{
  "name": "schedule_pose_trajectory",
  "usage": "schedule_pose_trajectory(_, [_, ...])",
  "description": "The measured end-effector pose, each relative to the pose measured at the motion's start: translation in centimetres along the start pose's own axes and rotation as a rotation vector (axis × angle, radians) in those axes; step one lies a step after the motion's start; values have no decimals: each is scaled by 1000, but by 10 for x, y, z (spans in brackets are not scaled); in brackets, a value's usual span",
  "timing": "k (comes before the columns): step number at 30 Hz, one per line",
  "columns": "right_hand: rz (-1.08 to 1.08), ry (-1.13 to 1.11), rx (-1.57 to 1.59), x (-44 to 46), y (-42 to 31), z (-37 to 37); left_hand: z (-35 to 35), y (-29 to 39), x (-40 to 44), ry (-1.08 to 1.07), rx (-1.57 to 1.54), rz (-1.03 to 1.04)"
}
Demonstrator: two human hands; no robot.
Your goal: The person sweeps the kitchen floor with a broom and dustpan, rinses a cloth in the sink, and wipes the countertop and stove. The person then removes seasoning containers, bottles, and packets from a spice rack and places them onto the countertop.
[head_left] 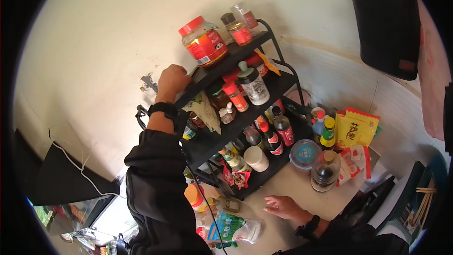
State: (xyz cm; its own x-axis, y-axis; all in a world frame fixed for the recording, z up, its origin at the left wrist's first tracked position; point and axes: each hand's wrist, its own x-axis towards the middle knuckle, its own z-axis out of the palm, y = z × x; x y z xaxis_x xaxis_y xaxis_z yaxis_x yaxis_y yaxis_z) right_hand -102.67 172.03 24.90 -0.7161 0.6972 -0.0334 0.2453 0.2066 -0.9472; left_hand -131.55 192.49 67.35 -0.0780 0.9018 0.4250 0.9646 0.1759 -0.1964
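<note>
My left hand (173,80) is at the left end of the top tier of a black shelf rack (207,76), its fingers curled down. What they close on, if anything, is hidden. Just right of it stands a large red-lidded jar (206,43) with a red label. Low on the right, my right hand (283,207) hovers over or rests on the counter (276,186), fingers apart and holding nothing. Nearest to it are a small square-shouldered bottle (231,205) and a white, blue and green plastic bag (233,228).
A dark-capped jar (238,30) shares the top tier. Below stand a salt-like shaker jar (254,85), a red-capped bottle (235,96) and sauce bottles (283,130). A dark-liquid bottle (325,172), round tub (303,155) and yellow packet (357,129) are at right. A black cable (207,203) hangs in front.
</note>
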Motion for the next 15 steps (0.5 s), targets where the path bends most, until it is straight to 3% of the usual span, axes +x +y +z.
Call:
schedule_pose_trajectory(4, [-10,29,5,-2,1,-7,-11,-7,-7,57,-40,-115])
schedule_pose_trajectory(5, [-10,33,-1,-2,1,-8,-24,-9,-15,4,-140,-136])
schedule_pose_trajectory(8, [-15,22,4,6,1,-8,-44,-24,-47,175,-320,-149])
schedule_pose_trajectory(15, [6,-10,98,14,14,-2,-74,-37,-173,83,-1045,-197])
